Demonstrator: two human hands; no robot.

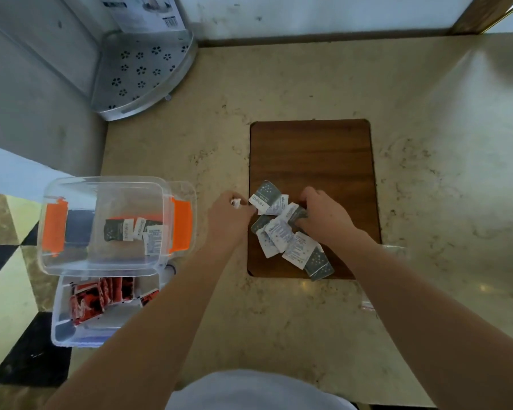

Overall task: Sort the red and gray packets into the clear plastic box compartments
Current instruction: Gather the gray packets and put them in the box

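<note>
My left hand (230, 216) pinches one gray packet (261, 202) toward the box (101, 226) left of the board (311, 155), while my right hand (320, 217) closes on the pile (288, 235) there, ready to gather more.

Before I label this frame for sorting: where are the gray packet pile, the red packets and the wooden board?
gray packet pile (282, 232): head view, middle packet.
red packets (85, 303): head view, leftmost packet's face.
wooden board (311, 155): head view, bare far half.

Print on gray packets (285, 232), barcode on leaning sheet (148, 13), all too blurred to read
</note>
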